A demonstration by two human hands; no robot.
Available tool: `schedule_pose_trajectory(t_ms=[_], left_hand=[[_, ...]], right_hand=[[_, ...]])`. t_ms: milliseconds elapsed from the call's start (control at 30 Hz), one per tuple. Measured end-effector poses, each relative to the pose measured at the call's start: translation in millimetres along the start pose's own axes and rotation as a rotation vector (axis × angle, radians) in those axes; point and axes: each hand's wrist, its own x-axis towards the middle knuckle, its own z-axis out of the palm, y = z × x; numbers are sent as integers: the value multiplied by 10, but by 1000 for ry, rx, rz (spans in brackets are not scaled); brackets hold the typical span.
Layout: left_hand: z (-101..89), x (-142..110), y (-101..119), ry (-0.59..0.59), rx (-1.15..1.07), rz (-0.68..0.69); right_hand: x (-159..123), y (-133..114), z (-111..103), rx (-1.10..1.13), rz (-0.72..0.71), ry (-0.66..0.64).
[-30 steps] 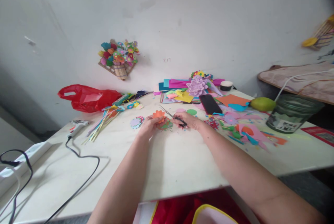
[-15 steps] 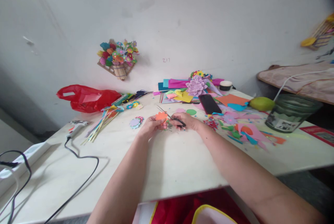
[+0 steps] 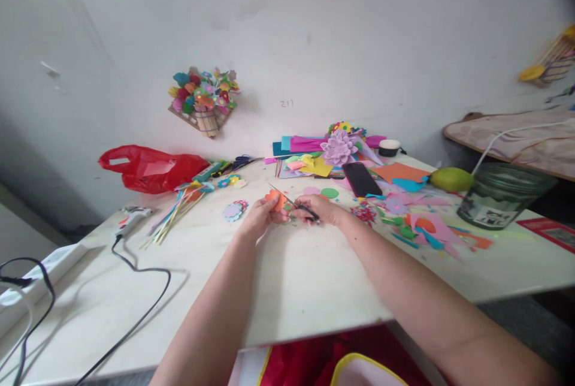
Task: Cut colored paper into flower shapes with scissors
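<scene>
Between the thumb and fingers of my left hand (image 3: 260, 218) is an orange scalloped foam flower (image 3: 275, 199). My right hand (image 3: 320, 208) is closed around the black handles of a pair of scissors (image 3: 308, 213). The thin blades point up and left, lying against the flower's right edge. Beyond my right hand lie a pink disc (image 3: 311, 191) and a green disc (image 3: 329, 193). Left of my left hand, a small stack of scalloped flowers (image 3: 234, 211) lies on the white table (image 3: 314, 278). Small scraps are scattered under my hands.
A glue gun (image 3: 133, 220) with a trailing black cord, thin sticks (image 3: 175, 218) and a red plastic bag (image 3: 157, 170) lie left. On the right are a phone (image 3: 362, 180), coloured scraps (image 3: 438, 233), a green-yellow fruit (image 3: 451, 179) and a glass jar (image 3: 498, 197).
The orange flower has turned slightly in my left hand and shifted a little left. The scissor blades look closer together now. My right hand has barely moved.
</scene>
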Motion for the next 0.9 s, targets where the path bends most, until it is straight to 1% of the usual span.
schedule_pose_trajectory(t_ms=[233,400,667,900], left_hand=[[-2,13,4,-10,42,63],[-3,23,2,-10,25,70],[5,41,-8,79,6,118],[22,45,-8,154,25,160]], right_hand=[[-18,-25,11,18,20,32],[-8,3,12,37,2,15],[-4,-8,37,62,-14,10],[3,-7,44,74,2,4]])
